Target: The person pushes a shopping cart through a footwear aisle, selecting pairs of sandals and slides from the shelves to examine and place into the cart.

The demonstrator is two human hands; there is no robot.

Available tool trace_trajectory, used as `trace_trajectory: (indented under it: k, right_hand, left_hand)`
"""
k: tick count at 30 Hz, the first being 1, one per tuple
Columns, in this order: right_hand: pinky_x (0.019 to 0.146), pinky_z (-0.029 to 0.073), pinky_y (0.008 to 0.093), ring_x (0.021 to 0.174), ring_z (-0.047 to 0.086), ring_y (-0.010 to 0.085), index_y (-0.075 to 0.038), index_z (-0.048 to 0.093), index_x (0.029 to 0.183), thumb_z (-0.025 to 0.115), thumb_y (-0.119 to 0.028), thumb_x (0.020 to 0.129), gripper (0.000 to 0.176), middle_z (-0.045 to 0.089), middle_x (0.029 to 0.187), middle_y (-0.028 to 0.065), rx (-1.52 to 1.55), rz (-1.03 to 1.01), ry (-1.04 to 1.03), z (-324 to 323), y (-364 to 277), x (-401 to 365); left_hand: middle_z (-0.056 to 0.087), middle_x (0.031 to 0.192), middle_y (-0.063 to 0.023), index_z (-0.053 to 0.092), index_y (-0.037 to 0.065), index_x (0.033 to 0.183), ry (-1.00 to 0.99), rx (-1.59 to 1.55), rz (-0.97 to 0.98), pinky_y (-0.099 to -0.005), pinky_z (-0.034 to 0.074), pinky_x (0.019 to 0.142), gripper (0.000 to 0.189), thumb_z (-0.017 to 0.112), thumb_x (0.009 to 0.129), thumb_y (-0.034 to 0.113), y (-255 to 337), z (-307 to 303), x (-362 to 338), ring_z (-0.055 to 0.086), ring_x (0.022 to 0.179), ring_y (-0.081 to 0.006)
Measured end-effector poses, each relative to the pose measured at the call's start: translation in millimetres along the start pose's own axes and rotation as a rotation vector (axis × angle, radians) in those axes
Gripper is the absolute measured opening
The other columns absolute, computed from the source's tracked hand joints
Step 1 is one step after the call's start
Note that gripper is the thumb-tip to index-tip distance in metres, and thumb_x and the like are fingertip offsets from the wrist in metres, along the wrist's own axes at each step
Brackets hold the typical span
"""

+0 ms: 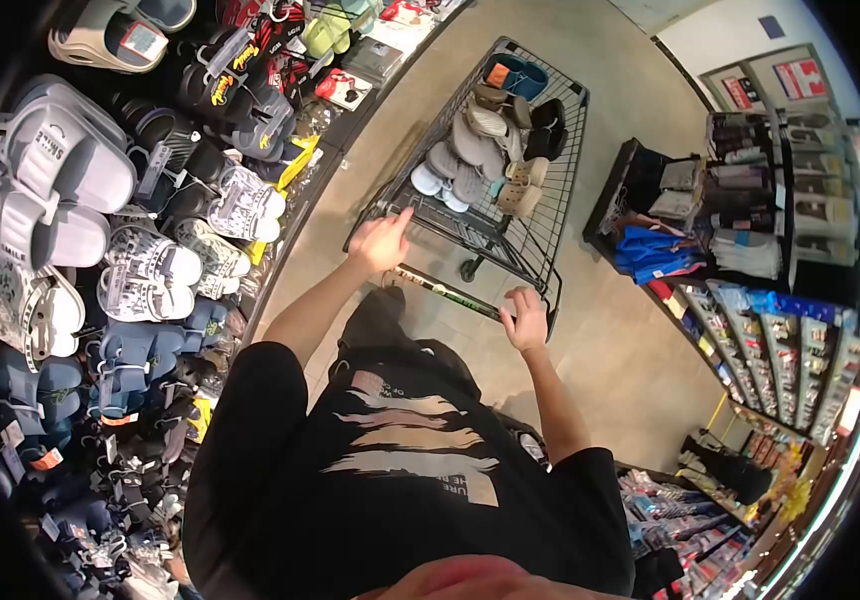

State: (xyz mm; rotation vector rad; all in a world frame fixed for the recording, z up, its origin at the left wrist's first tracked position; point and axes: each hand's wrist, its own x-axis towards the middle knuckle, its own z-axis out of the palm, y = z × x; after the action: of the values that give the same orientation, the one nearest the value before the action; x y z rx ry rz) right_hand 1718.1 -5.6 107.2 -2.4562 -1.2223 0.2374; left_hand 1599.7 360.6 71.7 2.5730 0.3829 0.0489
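Left hand point(380, 242) and right hand point(523, 319) hold a cart point(465, 230) carrying footwear point(469, 142)

"SMILE" on grey slide sandals point(47, 160); partial "URE" and "THE" on the black T-shirt point(410, 505).

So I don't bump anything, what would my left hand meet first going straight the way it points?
Your left hand would probably meet the cart's near end first, then the pale slippers inside; depth is unclear.

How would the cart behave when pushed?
The cart probably rolls readily: a wheel shows beneath. Likely light for its bulk, since the basket is open wire and the load looks like mostly shoes. The shoes might shift, as they're loosely piled.
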Motion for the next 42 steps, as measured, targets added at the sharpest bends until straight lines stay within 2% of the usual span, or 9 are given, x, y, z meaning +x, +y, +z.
trace_trajectory:
  k: [5, 9, 15, 20, 27, 31, 35, 40, 42]
  right_hand:
    - [0.084, 0.051, 0.0399, 0.106, 0.058, 0.0338, -0.003, 0.059, 0.110, 0.061, -0.003, 0.091, 0.019, 0.056, 0.120, 0.0149, 0.272, 0.388, 0.423, 34.6, -31.6, -60.5]
    - [0.081, 0.052, 0.0356, 0.103, 0.059, 0.0299, -0.003, 0.061, 0.108, 0.057, 0.005, 0.089, 0.021, 0.050, 0.129, 0.0149, 0.344, 0.439, 0.483, 50.8, -53.9, -107.2]
    - [0.081, 0.053, 0.0366, 0.105, 0.062, 0.0304, -0.006, 0.065, 0.107, 0.059, 0.007, 0.087, 0.025, 0.052, 0.132, 0.0133, 0.230, 0.379, 0.448, 75.8, -99.4, -179.7]
    - [0.083, 0.050, 0.0370, 0.099, 0.061, 0.0287, -0.002, 0.063, 0.104, 0.054, 0.010, 0.089, 0.021, 0.053, 0.120, 0.0126, 0.168, 0.309, 0.364, 78.0, -148.4, -221.7]
    - [0.081, 0.049, 0.0372, 0.096, 0.058, 0.0301, 0.000, 0.061, 0.096, 0.051, 0.016, 0.084, 0.022, 0.052, 0.112, 0.0126, 0.204, 0.344, 0.238, 93.7, -202.1, -284.4]
    - [0.082, 0.049, 0.0383, 0.094, 0.058, 0.0306, 0.000, 0.059, 0.098, 0.048, 0.012, 0.089, 0.019, 0.055, 0.108, 0.0126, 0.142, 0.282, 0.255, 103.8, -229.2, -319.7]
    - [0.079, 0.050, 0.0410, 0.095, 0.062, 0.0309, -0.004, 0.060, 0.105, 0.050, -0.001, 0.096, 0.014, 0.058, 0.112, 0.0126, 0.105, 0.455, 0.149, 103.7, -263.0, -351.8]
    - [0.081, 0.050, 0.0433, 0.093, 0.063, 0.0332, -0.004, 0.061, 0.105, 0.052, -0.007, 0.095, 0.014, 0.055, 0.115, 0.0136, 0.030, 0.455, 0.130, 122.8, -272.0, -401.2]
    - [0.081, 0.050, 0.0433, 0.093, 0.062, 0.0334, -0.004, 0.061, 0.105, 0.051, -0.007, 0.095, 0.015, 0.055, 0.115, 0.0136, 0.010, 0.438, 0.094, 131.4, -273.1, -422.2]
  left_hand:
    - [0.072, 0.093, -0.0151, 0.058, 0.010, 0.133, 0.028, 0.064, 0.036, -0.0485, 0.057, 0.078, 0.049, 0.063, 0.085, 0.019, -13.4, 14.3, -75.5, 0.071, 0.088, -0.0349]
    - [0.073, 0.099, -0.0201, 0.055, 0.014, 0.135, -0.119, 0.076, -0.105, -0.0526, 0.056, 0.082, 0.047, 0.059, 0.089, 0.024, 12.2, -11.2, -125.2, 0.071, 0.092, -0.0389]
    - [0.072, 0.083, -0.0205, 0.063, 0.011, 0.118, -0.067, 0.035, -0.100, -0.0559, 0.056, 0.074, 0.036, 0.057, 0.085, 0.023, 0.4, 3.6, -209.9, 0.071, 0.081, -0.0417]
    - [0.074, 0.096, -0.0196, 0.062, 0.012, 0.130, -0.156, 0.036, -0.137, -0.0529, 0.056, 0.078, 0.047, 0.056, 0.085, 0.018, 0.5, -4.3, -273.7, 0.072, 0.088, -0.0391]
    - [0.072, 0.081, -0.0169, 0.064, 0.012, 0.126, -0.132, 0.050, -0.155, -0.0503, 0.057, 0.075, 0.042, 0.056, 0.086, 0.021, -3.8, -5.2, -360.8, 0.071, 0.080, -0.0372]
    - [0.070, 0.077, -0.0168, 0.062, 0.011, 0.122, -0.080, 0.068, -0.099, -0.0518, 0.055, 0.072, 0.038, 0.056, 0.085, 0.019, -9.6, 5.9, -408.0, 0.070, 0.078, -0.0371]
    - [0.069, 0.080, -0.0159, 0.054, 0.010, 0.126, -0.090, 0.016, -0.114, -0.0504, 0.056, 0.072, 0.042, 0.058, 0.085, 0.019, -3.2, 13.9, -459.4, 0.070, 0.082, -0.0369]
    - [0.068, 0.082, -0.0154, 0.054, 0.006, 0.123, -0.134, -0.069, -0.063, -0.0510, 0.055, 0.073, 0.042, 0.061, 0.084, 0.018, 5.6, 16.2, -525.3, 0.069, 0.087, -0.0362]
    - [0.067, 0.072, -0.0142, 0.058, 0.004, 0.120, 0.062, -0.062, 0.040, -0.0485, 0.053, 0.064, 0.041, 0.065, 0.084, 0.021, -5.0, 58.1, -549.3, 0.069, 0.074, -0.0365]
